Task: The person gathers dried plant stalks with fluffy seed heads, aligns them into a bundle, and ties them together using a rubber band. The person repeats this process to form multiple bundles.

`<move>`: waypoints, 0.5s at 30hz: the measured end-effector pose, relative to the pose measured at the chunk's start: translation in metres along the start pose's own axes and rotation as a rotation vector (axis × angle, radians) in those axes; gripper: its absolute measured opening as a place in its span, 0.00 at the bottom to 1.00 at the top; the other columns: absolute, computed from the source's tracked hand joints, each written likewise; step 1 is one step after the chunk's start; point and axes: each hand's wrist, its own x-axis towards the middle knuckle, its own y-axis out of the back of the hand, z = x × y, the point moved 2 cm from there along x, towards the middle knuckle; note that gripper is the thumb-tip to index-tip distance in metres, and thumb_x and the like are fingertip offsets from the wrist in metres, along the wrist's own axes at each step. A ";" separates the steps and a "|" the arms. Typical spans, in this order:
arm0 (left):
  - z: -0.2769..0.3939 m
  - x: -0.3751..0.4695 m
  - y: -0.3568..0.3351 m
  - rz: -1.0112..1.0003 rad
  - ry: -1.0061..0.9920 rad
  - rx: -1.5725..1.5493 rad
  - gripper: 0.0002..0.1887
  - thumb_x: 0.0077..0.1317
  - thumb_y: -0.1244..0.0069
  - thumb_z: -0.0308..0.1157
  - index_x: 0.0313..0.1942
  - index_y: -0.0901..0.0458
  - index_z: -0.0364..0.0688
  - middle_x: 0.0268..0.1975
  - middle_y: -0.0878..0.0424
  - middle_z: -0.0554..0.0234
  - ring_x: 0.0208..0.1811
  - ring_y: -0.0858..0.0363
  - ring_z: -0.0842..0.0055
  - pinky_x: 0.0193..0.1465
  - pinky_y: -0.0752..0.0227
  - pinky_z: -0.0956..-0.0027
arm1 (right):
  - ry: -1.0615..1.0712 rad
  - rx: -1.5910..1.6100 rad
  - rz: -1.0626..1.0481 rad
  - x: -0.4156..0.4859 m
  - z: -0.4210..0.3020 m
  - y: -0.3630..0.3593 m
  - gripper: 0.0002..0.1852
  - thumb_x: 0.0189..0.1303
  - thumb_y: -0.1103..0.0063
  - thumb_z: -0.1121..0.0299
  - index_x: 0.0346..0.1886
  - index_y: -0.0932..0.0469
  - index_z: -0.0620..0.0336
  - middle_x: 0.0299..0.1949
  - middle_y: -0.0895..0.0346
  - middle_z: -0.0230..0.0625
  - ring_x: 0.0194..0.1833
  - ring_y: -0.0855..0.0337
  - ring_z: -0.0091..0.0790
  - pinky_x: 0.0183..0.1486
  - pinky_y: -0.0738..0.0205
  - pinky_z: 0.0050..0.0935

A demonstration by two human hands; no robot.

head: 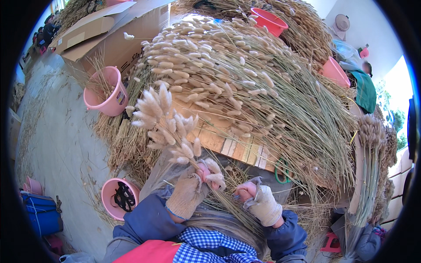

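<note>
My left hand point(194, 187), in a worn knitted glove with bare fingertips, grips a bunch of dried bunny-tail grass point(171, 128). Its fluffy heads point up and left, and its stems run down to the right over my lap. My right hand point(255, 197), gloved the same way, is held just right of those stems with its fingers curled; what lies between them cannot be told. Beyond both hands a large heap of bunny-tail grass point(230, 72) covers much of a wooden board point(210, 131). Green-handled scissors point(283, 171) lie at the board's near right edge.
Pink buckets stand at the left, one with stems point(120, 95) and one with black strips point(107, 197). A cardboard box point(131, 42) is at the upper left. A red basin point(271, 21) rests at the back. Tied grass bundles point(368, 164) stand at the right.
</note>
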 end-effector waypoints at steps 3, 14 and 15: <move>0.000 -0.003 0.001 0.068 0.006 0.032 0.13 0.69 0.46 0.39 0.32 0.27 0.42 0.41 0.25 0.50 0.40 0.22 0.62 0.47 0.23 0.55 | -0.060 0.018 -0.025 -0.001 -0.003 0.001 0.04 0.68 0.43 0.70 0.38 0.19 0.57 0.28 0.22 0.36 0.31 0.22 0.39 0.37 0.27 0.34; 0.002 -0.006 -0.023 0.034 0.055 0.306 0.13 0.71 0.49 0.41 0.34 0.28 0.41 0.47 0.24 0.53 0.43 0.23 0.68 0.50 0.28 0.66 | -0.055 0.440 -0.130 -0.002 -0.027 0.010 0.06 0.71 0.46 0.69 0.38 0.21 0.57 0.25 0.26 0.29 0.29 0.25 0.26 0.33 0.30 0.25; 0.000 -0.005 -0.024 -0.001 0.042 0.355 0.14 0.71 0.49 0.41 0.34 0.28 0.41 0.47 0.24 0.53 0.44 0.23 0.69 0.51 0.29 0.67 | -0.144 0.498 -0.165 -0.001 -0.026 0.008 0.06 0.72 0.46 0.68 0.38 0.21 0.57 0.25 0.26 0.29 0.28 0.26 0.24 0.32 0.30 0.24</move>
